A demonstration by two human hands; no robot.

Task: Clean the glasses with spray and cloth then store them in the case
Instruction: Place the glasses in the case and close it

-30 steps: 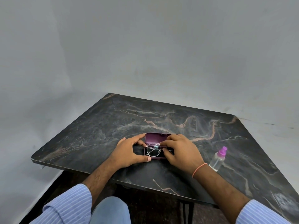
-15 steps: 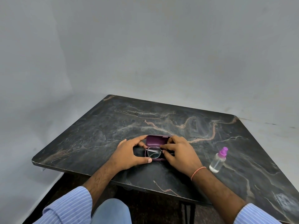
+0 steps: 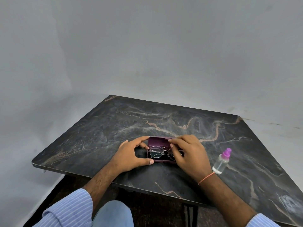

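Dark marble-patterned table with tan veins, left hand grasping the open maroon hard case by its end, right hand pinching its lid, metal-framed glasses lying inside, clear spray bottle (purple cap, no readable label) standing right, plain grey walls behind.

Both hands crowd the open glasses case at the near middle of the surface: the left hand flanks its left end, the right hand covers its right half. A spray bottle stands upright just right of the right wrist. The far half of the surface and its left side lie bare.
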